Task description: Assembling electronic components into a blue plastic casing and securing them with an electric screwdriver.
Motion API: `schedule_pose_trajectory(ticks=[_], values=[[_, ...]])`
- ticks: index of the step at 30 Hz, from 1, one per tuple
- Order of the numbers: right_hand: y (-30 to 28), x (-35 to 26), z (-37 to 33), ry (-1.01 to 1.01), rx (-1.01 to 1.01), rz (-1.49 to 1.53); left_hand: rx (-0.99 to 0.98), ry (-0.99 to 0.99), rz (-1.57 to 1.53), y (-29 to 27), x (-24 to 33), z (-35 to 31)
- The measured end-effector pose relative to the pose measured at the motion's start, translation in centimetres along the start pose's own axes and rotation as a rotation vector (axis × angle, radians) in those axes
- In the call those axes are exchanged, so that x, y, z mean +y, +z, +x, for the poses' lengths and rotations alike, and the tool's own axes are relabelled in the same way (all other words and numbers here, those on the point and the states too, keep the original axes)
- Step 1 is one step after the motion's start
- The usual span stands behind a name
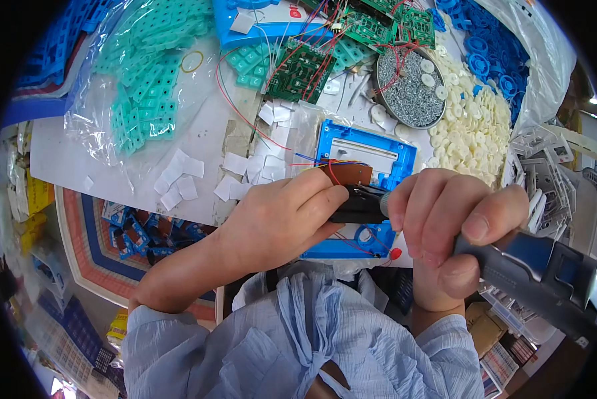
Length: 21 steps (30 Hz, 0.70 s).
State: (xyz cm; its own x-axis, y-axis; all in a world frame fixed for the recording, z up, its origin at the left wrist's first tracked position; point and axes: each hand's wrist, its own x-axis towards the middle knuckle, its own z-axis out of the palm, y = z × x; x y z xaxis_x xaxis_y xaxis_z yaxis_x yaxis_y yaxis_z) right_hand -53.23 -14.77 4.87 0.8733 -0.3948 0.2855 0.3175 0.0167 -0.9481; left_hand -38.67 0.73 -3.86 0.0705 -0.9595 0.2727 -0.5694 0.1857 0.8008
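Observation:
My right hand is closed around a dark electric screwdriver, its body slanting to the lower right. The grey tip end of the screwdriver points left, at a black part lying across an open blue plastic casing. My left hand is closed at the fingertips on that black part. Next to these fingers is a brown circuit board with red, blue and yellow wires. Where the screwdriver's tip meets the part is too small to make out. A red button-like piece sits at the casing's near edge.
A round dish of screws stands beyond my right hand, with cream plastic discs beside it. Green circuit boards and teal keypads lie farther back. White paper squares are scattered left. A basket of blue units is below.

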Motion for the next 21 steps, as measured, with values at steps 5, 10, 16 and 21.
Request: schedule_pose_trajectory(ticks=[5, 10, 16, 21], values=[[0.2, 0.5, -0.2, -0.021, 0.034, -0.036, 0.010, 0.025, -0.003, 0.0, -0.1, 0.3], [0.3, 0.7, -0.2, -0.019, 0.018, -0.050, 0.019, 0.035, -0.007, 0.2, -0.1, 0.3], [1.1, 0.9, -0.1, -0.056, 0.029, -0.097, -0.026, 0.074, 0.070, -0.1, -0.2, 0.3], [1.3, 1.4, 0.1, -0.101, -0.040, -0.168, -0.004, 0.089, 0.119, 0.4, -0.3, -0.2]])
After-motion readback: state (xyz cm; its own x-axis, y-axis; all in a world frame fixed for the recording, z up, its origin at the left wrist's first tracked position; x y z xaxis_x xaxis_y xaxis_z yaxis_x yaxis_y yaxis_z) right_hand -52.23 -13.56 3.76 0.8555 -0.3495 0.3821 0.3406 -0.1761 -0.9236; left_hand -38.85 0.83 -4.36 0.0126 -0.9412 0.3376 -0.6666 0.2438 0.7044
